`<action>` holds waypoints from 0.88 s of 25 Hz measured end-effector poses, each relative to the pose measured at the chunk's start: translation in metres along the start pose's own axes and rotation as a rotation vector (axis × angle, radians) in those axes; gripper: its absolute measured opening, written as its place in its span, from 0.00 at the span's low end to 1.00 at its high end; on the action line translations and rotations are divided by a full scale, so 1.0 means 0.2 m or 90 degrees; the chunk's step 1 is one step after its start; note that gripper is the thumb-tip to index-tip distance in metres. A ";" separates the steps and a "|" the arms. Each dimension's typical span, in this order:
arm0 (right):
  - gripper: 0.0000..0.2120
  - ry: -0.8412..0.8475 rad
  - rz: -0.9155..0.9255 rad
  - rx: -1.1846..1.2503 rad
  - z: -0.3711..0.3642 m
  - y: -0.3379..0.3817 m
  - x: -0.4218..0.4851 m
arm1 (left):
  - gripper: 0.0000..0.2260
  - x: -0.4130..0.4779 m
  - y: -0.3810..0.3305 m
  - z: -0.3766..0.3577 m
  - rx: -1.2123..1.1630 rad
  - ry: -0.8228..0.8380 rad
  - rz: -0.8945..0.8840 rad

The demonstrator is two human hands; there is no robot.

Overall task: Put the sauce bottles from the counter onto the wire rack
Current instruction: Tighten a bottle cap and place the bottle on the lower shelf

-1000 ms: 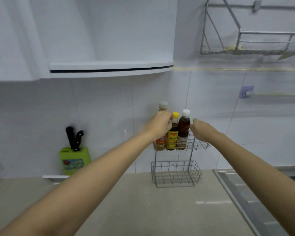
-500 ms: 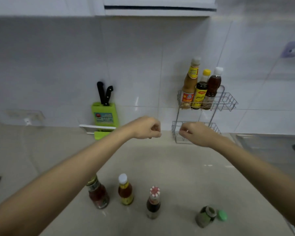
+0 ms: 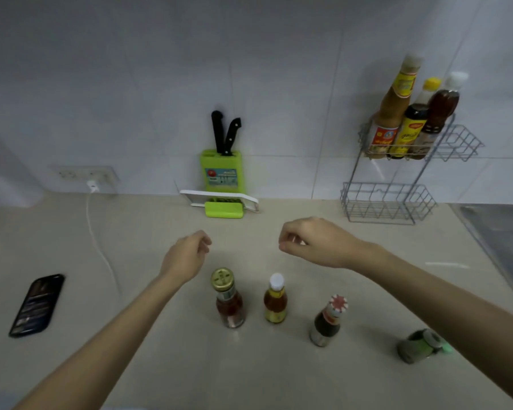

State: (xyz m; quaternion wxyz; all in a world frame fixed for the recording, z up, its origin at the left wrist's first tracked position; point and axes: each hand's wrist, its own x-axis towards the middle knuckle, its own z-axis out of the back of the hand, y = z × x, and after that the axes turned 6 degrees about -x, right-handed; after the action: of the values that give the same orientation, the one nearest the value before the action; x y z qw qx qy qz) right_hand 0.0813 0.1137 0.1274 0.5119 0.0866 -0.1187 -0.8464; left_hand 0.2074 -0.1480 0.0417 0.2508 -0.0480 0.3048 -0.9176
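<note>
Three sauce bottles stand on the counter: a gold-capped red one (image 3: 228,300), a white-capped amber one (image 3: 275,300) and a dark one with a red-and-white cap (image 3: 328,321). A small green-lidded jar (image 3: 418,346) lies on its side at the right. The two-tier wire rack (image 3: 397,184) stands against the wall with three bottles (image 3: 409,119) on its top shelf; the lower shelf holds nothing. My left hand (image 3: 187,255) hovers just behind the gold-capped bottle, fingers loosely curled, holding nothing. My right hand (image 3: 314,242) hovers behind the amber bottle, also loosely curled and holding nothing.
A green knife block (image 3: 222,170) with two black-handled knives stands at the wall, a white-and-green slicer (image 3: 222,204) in front of it. A black phone (image 3: 37,304) lies at the left with a white cable (image 3: 98,232) from a wall socket. A steel sink (image 3: 501,232) borders the right.
Both hands have left the bottles on the rack's top shelf and drawn back down over the counter. The view tilted down, bringing the counter bottles and phone into sight.
</note>
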 end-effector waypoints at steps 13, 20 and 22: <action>0.20 0.032 0.108 -0.218 -0.27 0.41 0.23 | 0.09 -0.29 -0.06 -0.30 -0.453 0.121 0.006; 0.16 -0.120 0.072 -0.102 0.08 0.28 0.26 | 0.05 -0.05 -0.44 -0.08 -0.437 -0.024 -0.090; 0.18 -0.146 0.045 -0.109 0.24 0.22 0.26 | 0.07 0.04 -0.59 -0.01 -0.415 -0.046 -0.124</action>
State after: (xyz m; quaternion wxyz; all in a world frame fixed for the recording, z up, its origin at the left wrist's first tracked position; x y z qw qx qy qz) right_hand 0.0820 0.0538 0.1851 0.5303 -0.0589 -0.1064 -0.8390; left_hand 0.1488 -0.0684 0.1083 0.1439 -0.1868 0.5670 -0.7893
